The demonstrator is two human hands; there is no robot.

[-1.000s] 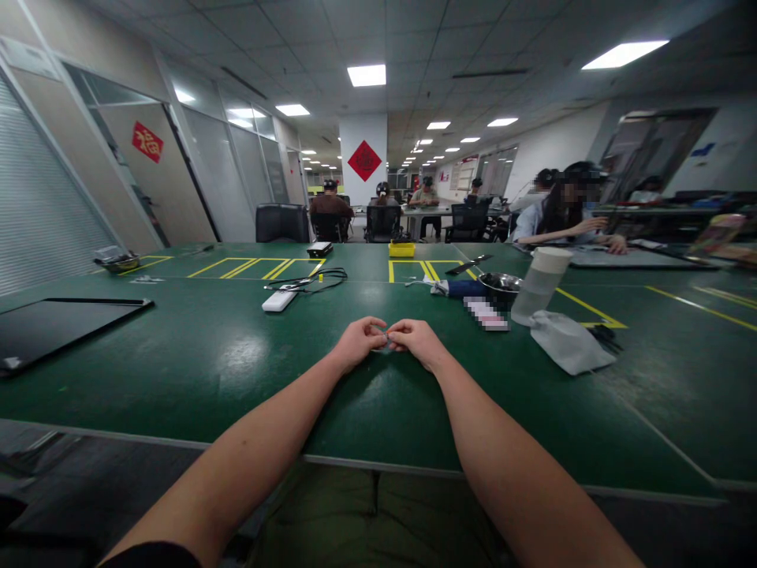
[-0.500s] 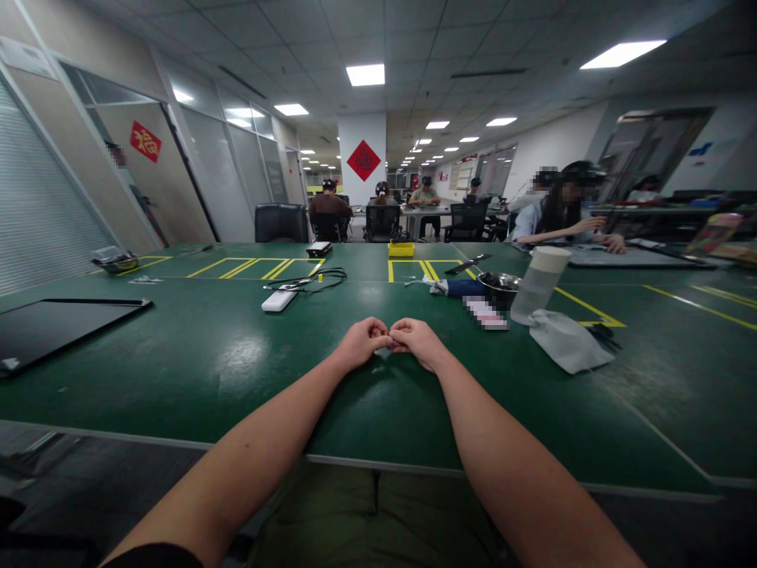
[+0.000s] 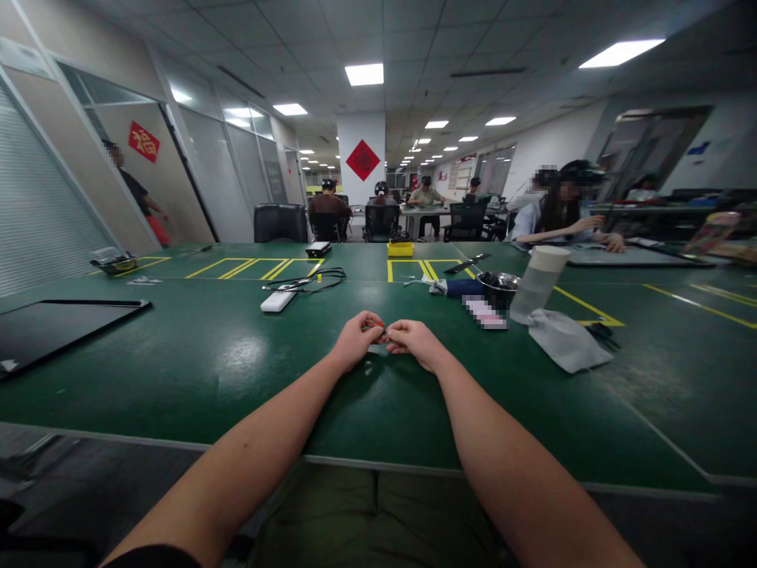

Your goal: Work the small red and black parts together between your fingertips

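Note:
My left hand point(image 3: 358, 341) and my right hand point(image 3: 412, 342) meet above the green table point(image 3: 284, 410), fingertips almost touching. A small red piece point(image 3: 382, 324) shows at the pinched fingertips of my left hand; its kind is too small to make out. My right hand is also closed in a pinch against it, and whatever those fingers grip is mostly hidden. Beyond the left hand lies a white power bank-like block point(image 3: 277, 301) beside a loose black cable point(image 3: 319, 280).
On the right stand a cloudy plastic bottle point(image 3: 539, 284), a metal bowl point(image 3: 500, 284) and a white pouch point(image 3: 568, 341). A yellow box point(image 3: 400, 249) sits at the far edge. At left lies a black flat panel point(image 3: 65, 331). A co-worker point(image 3: 561, 209) sits across on the right.
My hands have shifted slightly, and the red piece now shows more clearly at the left fingertips. A person in the left doorway has come further into view.

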